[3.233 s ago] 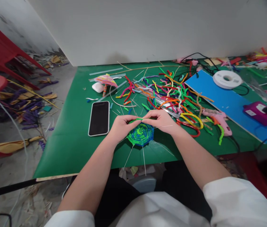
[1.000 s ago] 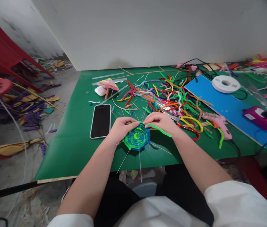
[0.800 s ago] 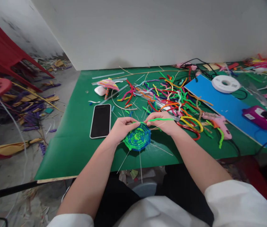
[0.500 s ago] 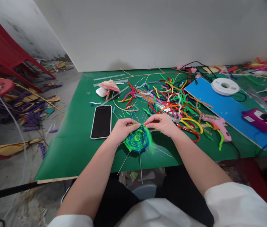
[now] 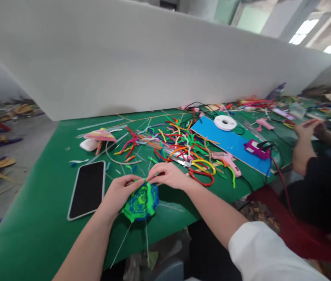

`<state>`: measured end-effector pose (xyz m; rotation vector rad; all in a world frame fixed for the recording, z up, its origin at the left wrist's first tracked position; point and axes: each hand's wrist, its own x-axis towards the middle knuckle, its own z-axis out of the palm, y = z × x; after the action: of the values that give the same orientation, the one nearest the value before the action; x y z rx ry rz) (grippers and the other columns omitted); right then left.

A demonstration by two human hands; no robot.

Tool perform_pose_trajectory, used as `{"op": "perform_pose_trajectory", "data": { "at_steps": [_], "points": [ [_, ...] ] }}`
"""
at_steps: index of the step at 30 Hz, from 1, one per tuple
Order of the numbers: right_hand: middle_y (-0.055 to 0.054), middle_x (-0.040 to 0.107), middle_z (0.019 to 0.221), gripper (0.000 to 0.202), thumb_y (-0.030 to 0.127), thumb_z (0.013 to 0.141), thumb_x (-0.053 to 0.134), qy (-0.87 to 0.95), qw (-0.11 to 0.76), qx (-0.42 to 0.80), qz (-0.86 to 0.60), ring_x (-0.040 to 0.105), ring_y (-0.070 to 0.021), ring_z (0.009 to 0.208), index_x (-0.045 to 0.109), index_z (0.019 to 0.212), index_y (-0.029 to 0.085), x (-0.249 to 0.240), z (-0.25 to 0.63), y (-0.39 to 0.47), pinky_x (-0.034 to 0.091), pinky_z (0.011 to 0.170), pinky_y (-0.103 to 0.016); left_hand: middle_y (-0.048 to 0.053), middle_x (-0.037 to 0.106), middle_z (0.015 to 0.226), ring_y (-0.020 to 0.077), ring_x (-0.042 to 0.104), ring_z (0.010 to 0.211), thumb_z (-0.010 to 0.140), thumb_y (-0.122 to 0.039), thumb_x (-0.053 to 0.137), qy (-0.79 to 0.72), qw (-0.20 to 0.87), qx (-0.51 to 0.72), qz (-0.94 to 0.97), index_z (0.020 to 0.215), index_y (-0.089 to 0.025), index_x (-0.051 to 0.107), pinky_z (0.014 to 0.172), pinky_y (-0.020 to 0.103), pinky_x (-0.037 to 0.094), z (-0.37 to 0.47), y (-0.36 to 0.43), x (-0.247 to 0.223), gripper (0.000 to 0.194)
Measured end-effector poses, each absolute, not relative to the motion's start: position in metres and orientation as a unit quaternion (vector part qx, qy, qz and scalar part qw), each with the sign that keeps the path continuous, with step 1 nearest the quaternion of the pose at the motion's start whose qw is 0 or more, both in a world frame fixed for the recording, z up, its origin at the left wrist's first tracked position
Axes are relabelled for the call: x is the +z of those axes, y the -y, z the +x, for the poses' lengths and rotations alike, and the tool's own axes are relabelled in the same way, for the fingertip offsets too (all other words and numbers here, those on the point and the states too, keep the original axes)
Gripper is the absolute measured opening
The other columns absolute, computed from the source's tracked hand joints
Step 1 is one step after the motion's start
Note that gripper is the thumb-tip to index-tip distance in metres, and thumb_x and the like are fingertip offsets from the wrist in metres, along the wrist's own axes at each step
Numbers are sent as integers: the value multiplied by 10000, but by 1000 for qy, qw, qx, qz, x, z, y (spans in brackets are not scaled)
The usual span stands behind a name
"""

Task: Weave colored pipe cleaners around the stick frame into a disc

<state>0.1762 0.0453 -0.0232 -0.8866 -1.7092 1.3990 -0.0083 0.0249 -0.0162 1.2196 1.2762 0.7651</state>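
A round web of green and blue pipe cleaners [image 5: 136, 205], woven over thin pale spokes, hangs at the table's front edge. My left hand [image 5: 119, 194] is closed on its upper left rim, thumb and fingers pinched together. At the top of the rim, touching the left fingertips, my right hand [image 5: 168, 175] pinches a bright green pipe cleaner [image 5: 150, 201], whose loose end trails down across the web. Several spokes stick out below and to the right. The fingers partly hide the web's upper edge.
A phone [image 5: 87, 190] lies left of my hands, with a small pipe-cleaner umbrella [image 5: 100, 135] behind it. Scissors [image 5: 202, 171], loose pipe cleaners [image 5: 180, 136], a pink glue gun [image 5: 226, 160] and a blue board [image 5: 212, 134] lie beyond. At right are another person's hands [image 5: 308, 128].
The camera view has swung right, bringing the other person into sight. Both hands still pinch at the web's top edge; the loose green end now hangs across the web rather than at its right side.
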Motion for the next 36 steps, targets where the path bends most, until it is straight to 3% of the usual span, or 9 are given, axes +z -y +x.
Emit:
{"op": "perform_pose_trajectory", "data": {
  "at_steps": [6,12,17,25,36],
  "points": [
    [16,576,683,232,382,593,695,637,391,531,-399,516,-92,614,634,684,178,-23,168,-41,425,543,-199,11,650,619,143,558,553,571,-422,705,-564,582,309,498,737,-171,665,500,218,428,-9,-28,-21,304],
    [41,529,629,302,351,525,742,578,426,571,-398,471,-64,563,564,668,154,-23,166,-38,391,513,-180,24,665,686,160,587,636,554,-403,719,-549,562,336,520,796,-152,664,558,215,456,-12,-31,-32,352],
    [17,574,676,220,327,594,705,592,420,576,-374,525,-86,623,609,680,149,-25,171,-42,434,590,-206,26,667,709,164,588,618,573,-431,699,-573,553,324,511,841,-163,664,536,229,468,-12,-30,-30,381],
    [-30,582,797,96,186,724,612,775,378,425,-276,543,-89,743,671,769,125,-28,180,-47,434,703,-185,3,672,683,144,571,600,526,-458,713,-589,536,299,525,763,-182,678,504,191,443,-10,-30,-27,366],
    [-9,566,761,32,164,642,681,702,415,481,-322,542,-94,733,660,645,140,-27,176,-43,438,701,-217,1,653,598,132,557,556,514,-398,732,-590,548,332,491,728,-150,666,488,197,415,-1,-25,-21,334]
  ]
}}
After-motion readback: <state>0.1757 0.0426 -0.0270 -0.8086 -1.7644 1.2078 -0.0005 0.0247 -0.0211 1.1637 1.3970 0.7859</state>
